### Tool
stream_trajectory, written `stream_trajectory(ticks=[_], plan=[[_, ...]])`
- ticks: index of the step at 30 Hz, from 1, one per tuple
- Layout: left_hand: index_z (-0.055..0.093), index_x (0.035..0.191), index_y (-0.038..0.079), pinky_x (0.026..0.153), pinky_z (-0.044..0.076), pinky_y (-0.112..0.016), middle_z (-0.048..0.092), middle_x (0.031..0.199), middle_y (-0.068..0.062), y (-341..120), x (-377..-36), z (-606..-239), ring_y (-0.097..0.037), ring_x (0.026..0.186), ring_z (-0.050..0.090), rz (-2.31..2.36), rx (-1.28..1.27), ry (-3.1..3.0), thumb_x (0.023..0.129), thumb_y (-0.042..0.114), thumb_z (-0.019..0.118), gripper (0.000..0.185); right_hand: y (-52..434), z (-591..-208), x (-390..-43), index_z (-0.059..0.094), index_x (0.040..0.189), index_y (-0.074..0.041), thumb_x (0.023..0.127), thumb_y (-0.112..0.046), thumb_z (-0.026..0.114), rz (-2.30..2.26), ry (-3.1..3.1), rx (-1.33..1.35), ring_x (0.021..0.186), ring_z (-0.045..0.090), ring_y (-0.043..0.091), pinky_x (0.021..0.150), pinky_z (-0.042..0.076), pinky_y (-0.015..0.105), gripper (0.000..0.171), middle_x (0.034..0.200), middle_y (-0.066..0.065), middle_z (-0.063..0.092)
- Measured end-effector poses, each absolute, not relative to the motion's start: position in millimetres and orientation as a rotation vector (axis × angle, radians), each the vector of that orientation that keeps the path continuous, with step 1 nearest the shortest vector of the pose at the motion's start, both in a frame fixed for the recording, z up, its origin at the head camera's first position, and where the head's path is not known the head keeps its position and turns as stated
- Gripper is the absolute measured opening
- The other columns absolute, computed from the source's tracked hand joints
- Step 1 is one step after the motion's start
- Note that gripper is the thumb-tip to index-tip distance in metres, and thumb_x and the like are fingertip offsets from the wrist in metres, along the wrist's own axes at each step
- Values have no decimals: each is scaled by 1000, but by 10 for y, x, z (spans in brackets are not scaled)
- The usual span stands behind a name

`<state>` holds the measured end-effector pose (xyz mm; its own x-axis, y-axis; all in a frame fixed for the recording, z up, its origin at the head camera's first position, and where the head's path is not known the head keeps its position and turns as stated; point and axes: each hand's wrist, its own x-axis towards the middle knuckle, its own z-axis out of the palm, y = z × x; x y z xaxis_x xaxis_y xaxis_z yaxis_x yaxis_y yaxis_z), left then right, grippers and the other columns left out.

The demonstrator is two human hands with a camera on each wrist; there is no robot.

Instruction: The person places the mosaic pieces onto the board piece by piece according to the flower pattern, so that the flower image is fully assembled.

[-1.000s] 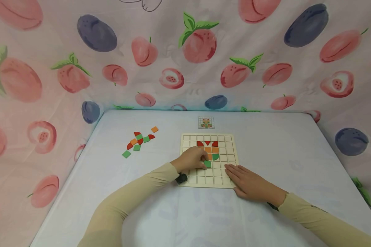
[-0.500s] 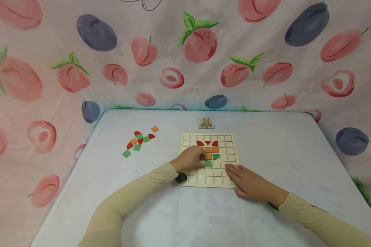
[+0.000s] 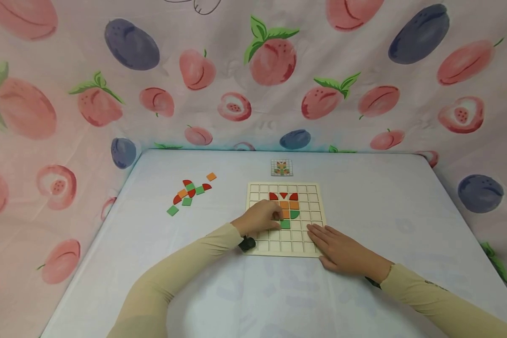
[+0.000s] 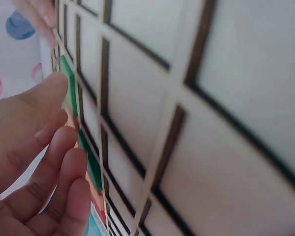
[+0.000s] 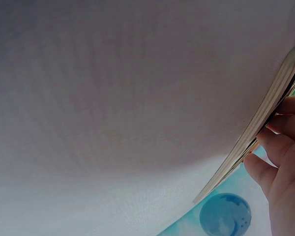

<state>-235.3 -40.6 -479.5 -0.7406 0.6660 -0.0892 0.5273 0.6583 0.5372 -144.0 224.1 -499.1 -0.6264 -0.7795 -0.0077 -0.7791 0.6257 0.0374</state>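
Note:
My left hand (image 3: 259, 217) reaches over a cream gridded board (image 3: 274, 246), its thumb and fingertips at a green square tile (image 3: 285, 224). In the left wrist view the thumb tip lies against this green tile (image 4: 70, 88), the other fingers curled beside it. Above the tile, orange squares (image 3: 294, 205), a green quarter-round (image 3: 294, 214), red quarter-rounds (image 3: 293, 196) and a red triangle (image 3: 283, 195) sit on the grid. My hand hides part of the pattern. My right hand (image 3: 342, 251) rests with extended fingers on the board's right edge.
Loose red, green and orange tiles (image 3: 187, 202) lie left of the board. A small pattern card (image 3: 282, 167) is behind it. A white cloth covers the table (image 3: 384, 197), and a fruit-print curtain (image 3: 278, 108) stands along the back and sides.
The green square tile has slid slightly to the right under my left hand's fingers. My right hand has stayed at the board's edge.

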Motion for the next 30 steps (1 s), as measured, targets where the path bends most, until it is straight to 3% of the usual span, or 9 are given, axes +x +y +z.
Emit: stream_trajectory(ticks=[6,16,30], plan=[[71,94,12,73,48,-15,68,89,3,-555,-2415,-4786,-5,79,59,854,934,2489,80,15,75,15,2236,-4986,-1438,38,141,4,91,-28,53,-62,-2831,1350,137,36,31,107,37,46,61,149,18,35],[71,102,5,72,50,-21,69,92,-4,-1030,-2585,-4653,-10,78,59,1046,776,2510,81,14,74,24,2237,-4989,-1435,39,140,4,90,-27,53,-60,-2811,1354,137,37,32,107,37,45,60,148,18,36],[69,106,-1,87,51,-41,68,102,-17,-1852,-2862,-4574,-28,92,62,1124,648,2750,80,10,73,28,2248,-5018,-1443,37,141,3,91,-28,52,-78,-2825,1346,138,35,32,108,36,45,61,150,18,35]])
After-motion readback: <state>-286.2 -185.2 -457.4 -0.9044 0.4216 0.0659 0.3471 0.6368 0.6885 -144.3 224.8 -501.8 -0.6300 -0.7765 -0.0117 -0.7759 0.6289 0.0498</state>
